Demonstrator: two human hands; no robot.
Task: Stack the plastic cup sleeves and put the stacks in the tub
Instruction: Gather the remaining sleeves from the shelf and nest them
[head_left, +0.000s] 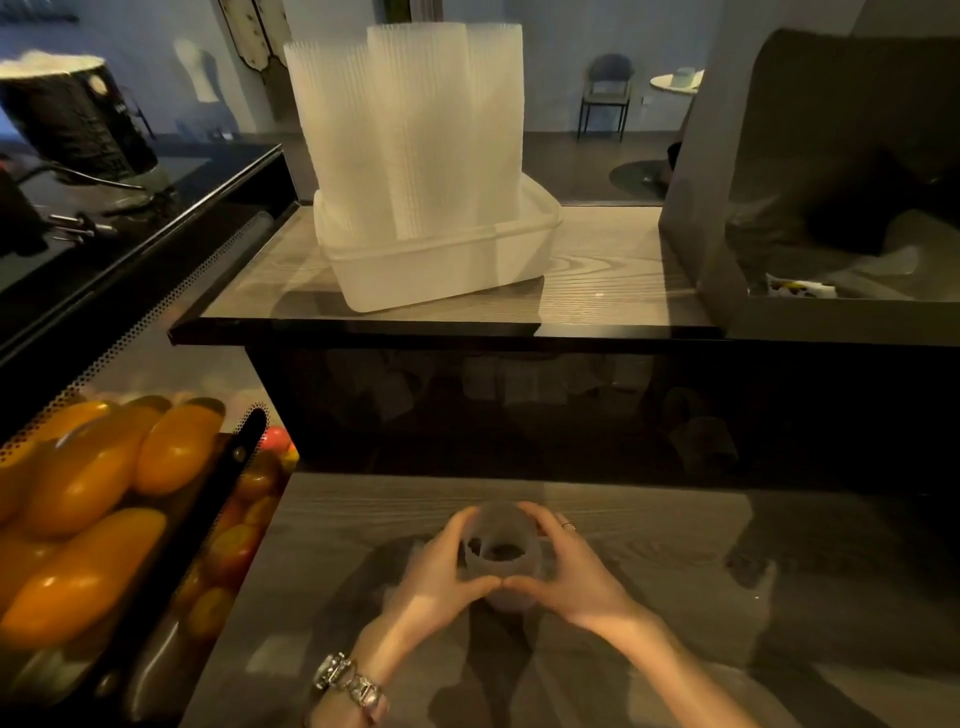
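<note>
A translucent plastic cup sleeve stack (500, 552) stands upright on the lower wooden counter, seen from above with its open top toward me. My left hand (441, 571) and my right hand (569, 566) both curl round it, thumbs meeting at its near side. On the upper shelf stands a white translucent tub (441, 265) with several tall ribbed sleeve stacks (415, 130) upright inside it.
A glass display case with orange and red fruit (104, 499) fills the left. A black bucket (78, 119) sits on the dark counter at far left. A grey box (810, 208) stands on the shelf's right. The dark shelf front (519, 410) rises behind my hands.
</note>
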